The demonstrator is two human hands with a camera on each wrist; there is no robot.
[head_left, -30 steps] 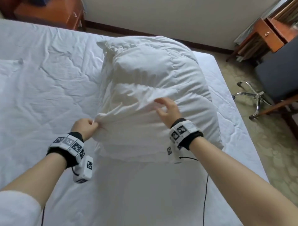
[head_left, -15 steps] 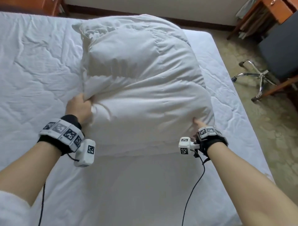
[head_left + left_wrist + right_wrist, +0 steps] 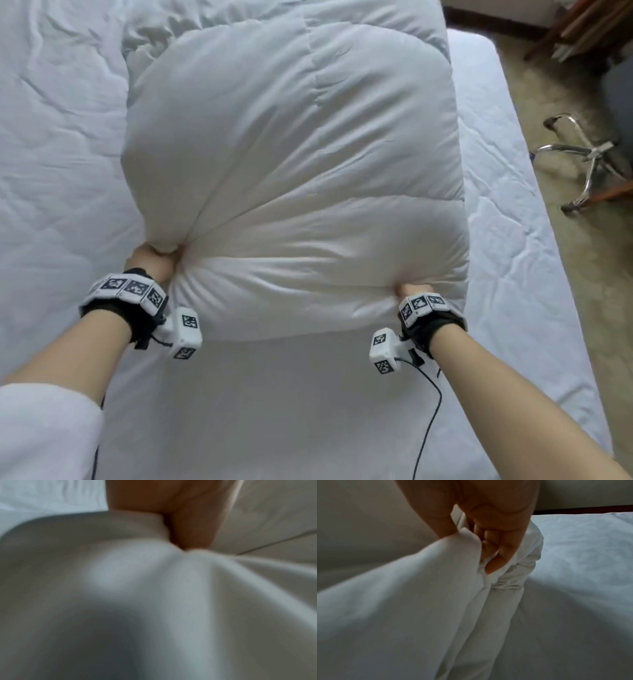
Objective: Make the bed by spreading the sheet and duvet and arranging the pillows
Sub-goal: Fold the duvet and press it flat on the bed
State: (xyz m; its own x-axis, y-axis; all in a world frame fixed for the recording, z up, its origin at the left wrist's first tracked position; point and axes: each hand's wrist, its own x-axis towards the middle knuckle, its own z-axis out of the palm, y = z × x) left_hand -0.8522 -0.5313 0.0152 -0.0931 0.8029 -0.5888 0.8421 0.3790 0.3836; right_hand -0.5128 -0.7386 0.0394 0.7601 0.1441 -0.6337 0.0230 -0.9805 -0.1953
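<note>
- Near: the left hand (image 3: 152,262) and right hand (image 3: 412,291) each clutch a bunched fold of the duvet (image 3: 294,164).
- Middle: it sits folded and puffy — unspread.
- Far: the sheet (image 3: 58,144) lies flat; no pillows in view, likely left to do.

Matt white cloth duvet (image 3: 291,164), creased cloth sheet (image 3: 61,144), shiny metal chair base (image 3: 589,154)

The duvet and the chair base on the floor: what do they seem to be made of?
Duvet: white woven fabric, matte, probably cotton over a soft filling; it puffs up and creases finely where the hands grip it. Chair base: polished metal, likely chrome; its spokes give bright reflections.
</note>
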